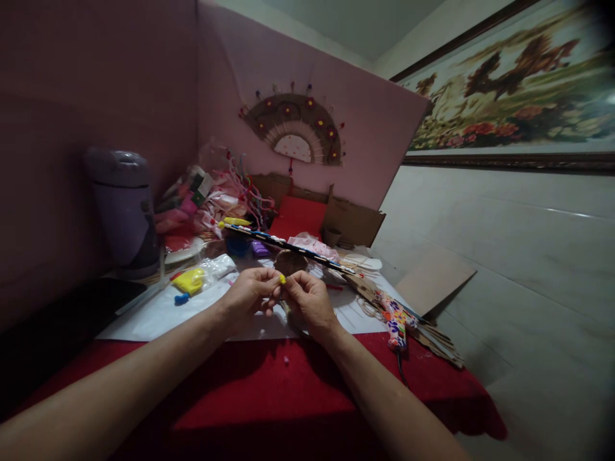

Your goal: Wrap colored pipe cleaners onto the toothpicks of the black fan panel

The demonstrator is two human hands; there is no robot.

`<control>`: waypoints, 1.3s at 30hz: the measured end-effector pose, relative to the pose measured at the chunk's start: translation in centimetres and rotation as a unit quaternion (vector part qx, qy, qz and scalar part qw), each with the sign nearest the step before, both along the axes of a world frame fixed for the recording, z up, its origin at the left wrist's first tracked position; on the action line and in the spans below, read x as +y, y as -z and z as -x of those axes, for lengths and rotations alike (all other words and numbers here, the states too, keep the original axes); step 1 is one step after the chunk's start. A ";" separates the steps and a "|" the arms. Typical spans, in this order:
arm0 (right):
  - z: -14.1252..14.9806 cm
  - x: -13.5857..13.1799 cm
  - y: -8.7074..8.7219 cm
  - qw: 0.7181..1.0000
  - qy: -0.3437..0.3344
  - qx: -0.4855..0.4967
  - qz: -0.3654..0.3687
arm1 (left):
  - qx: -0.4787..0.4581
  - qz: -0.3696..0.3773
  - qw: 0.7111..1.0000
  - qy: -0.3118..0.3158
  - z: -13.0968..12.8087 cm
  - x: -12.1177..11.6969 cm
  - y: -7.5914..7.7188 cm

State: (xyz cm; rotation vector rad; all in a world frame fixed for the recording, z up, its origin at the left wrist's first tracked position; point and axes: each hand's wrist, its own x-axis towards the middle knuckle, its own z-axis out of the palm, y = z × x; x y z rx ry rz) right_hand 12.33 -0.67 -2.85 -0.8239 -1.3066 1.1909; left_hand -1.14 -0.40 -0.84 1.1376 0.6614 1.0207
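A small lump of yellow clay (282,280) sits between the fingertips of both hands. My left hand (252,293) pinches it from the left, its lower fingers curled. From the other side my right hand (312,304) closes thumb and forefinger on it. Just beyond the hands a long dark strip with blue and white decoration (283,243) slants across, a yellow blob on its left end. To the left of my hands lie a packet of yellow clay (189,280) and a small blue lump (181,299). Something round and brown (291,261) is partly hidden behind my fingers.
White paper (158,320) covers part of a red tablecloth (269,397). A lilac flask (122,211) stands left. To the right lie a flower-patterned glue gun (396,323) with its cord and cardboard strips (442,342). A decorated fan (298,125) is on the pink board behind.
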 end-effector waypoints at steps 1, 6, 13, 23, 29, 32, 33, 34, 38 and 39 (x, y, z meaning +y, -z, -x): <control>0.0 0.0 0.0 1.000 -0.003 0.006 0.000 | -0.005 0.007 1.000 0.009 0.0 0.0 0.0; 0.0 -0.1 -0.2 1.000 -0.014 0.021 0.011 | -0.014 0.013 1.000 0.021 0.1 -0.1 -0.1; 0.1 0.2 0.2 0.999 -0.012 0.025 -0.020 | -0.020 0.027 0.999 0.027 0.1 -0.4 -0.3; -0.1 -0.6 -0.5 0.998 -0.046 0.042 0.015 | -0.057 0.034 0.994 0.082 0.2 -0.4 -0.3; -0.1 -0.4 -0.6 0.997 -0.057 0.058 0.016 | -0.052 0.027 0.995 0.075 0.3 -0.3 -0.2; 0.0 -0.5 -0.7 0.998 -0.043 0.047 0.004 | -0.044 0.010 0.997 0.062 0.2 -0.4 -0.2; 0.0 -0.6 -0.7 0.998 -0.039 0.039 -0.002 | -0.042 0.007 0.997 0.061 0.2 -0.4 -0.2; -0.1 -0.6 -0.7 0.999 -0.035 0.033 -0.006 | -0.041 0.007 0.997 0.061 0.2 -0.4 -0.2; -0.2 -0.7 -0.6 0.999 -0.044 0.031 -0.001 | -0.053 0.022 0.995 0.076 0.3 -0.4 -0.2; -0.2 -0.7 -0.6 0.998 -0.048 0.036 0.003 | -0.059 0.026 0.994 0.086 0.3 -0.3 -0.2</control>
